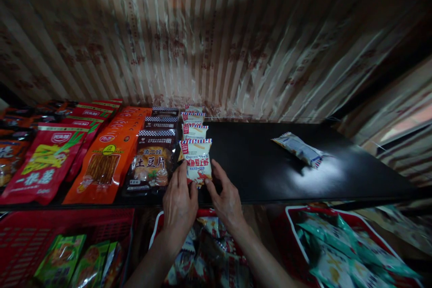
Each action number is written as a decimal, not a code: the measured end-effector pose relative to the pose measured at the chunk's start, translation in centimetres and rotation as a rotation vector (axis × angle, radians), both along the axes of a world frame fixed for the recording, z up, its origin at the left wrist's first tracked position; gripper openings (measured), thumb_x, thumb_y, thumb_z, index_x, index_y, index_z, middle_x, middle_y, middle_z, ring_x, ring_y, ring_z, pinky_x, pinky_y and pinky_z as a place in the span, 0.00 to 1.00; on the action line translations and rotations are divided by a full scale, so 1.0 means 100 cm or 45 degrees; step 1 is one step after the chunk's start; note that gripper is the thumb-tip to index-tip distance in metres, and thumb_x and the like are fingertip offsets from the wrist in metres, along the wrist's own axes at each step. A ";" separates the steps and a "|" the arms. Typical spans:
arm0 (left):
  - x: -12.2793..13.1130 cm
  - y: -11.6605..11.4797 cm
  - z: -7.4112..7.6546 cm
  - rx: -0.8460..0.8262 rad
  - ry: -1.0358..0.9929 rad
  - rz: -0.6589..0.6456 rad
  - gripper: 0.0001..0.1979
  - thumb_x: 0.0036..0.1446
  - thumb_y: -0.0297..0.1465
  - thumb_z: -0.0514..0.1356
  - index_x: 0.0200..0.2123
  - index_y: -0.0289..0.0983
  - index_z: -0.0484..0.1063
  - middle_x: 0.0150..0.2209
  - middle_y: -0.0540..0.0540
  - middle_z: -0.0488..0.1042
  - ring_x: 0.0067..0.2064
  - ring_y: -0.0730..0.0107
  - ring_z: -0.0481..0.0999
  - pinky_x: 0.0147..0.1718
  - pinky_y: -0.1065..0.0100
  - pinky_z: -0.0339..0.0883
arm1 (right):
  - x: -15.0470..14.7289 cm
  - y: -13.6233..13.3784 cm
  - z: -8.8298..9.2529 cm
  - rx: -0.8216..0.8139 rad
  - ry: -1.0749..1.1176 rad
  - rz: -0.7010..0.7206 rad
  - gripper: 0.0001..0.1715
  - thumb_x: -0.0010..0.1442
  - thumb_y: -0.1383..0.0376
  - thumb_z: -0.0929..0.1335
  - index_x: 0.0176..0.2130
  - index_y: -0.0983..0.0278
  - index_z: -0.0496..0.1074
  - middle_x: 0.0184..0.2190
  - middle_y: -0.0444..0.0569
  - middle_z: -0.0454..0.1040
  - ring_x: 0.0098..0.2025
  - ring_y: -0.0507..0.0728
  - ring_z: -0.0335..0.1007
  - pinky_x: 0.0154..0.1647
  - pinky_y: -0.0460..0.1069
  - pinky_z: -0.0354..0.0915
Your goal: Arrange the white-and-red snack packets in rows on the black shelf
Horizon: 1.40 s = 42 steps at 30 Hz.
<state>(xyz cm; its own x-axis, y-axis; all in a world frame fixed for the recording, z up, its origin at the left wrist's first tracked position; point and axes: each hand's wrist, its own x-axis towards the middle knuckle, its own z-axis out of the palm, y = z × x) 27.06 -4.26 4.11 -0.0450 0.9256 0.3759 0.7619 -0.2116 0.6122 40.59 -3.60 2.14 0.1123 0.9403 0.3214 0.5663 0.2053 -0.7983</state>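
At the front of a row on the black shelf (243,162) stands a small white snack packet (198,155) with red-and-blue striped edges, leaning back a little. My left hand (180,200) grips its left lower side, the thumb near the bottom edge. On the other side, my right hand (227,200) has its thumb on the packet's lower right corner and the index finger along its right edge. Several matching packets (195,132) stand in line behind it. Immediately left is a row of dark potato chip bags (152,159).
Further left stand orange snack bags (101,166) and red bags (45,162). One white packet (300,148) lies flat on the shelf's right part. Below are a red basket (155,229) of similar packets, a basket (288,216) of teal bags and a crate (101,220) with green packs.
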 end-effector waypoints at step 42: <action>0.013 0.019 -0.002 -0.133 -0.330 -0.016 0.36 0.59 0.35 0.52 0.65 0.30 0.40 0.64 0.31 0.52 0.64 0.56 0.54 0.59 0.53 0.54 | 0.007 -0.002 0.001 0.013 0.081 0.044 0.30 0.57 0.62 0.66 0.59 0.60 0.62 0.56 0.52 0.68 0.55 0.61 0.67 0.55 0.60 0.65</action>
<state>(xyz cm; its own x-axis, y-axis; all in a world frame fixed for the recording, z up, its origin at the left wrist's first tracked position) 28.36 -2.38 3.93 -0.1152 0.9599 0.2555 0.5744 -0.1455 0.8056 41.33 -3.75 2.20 0.1003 0.9408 0.3239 0.5067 0.2319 -0.8304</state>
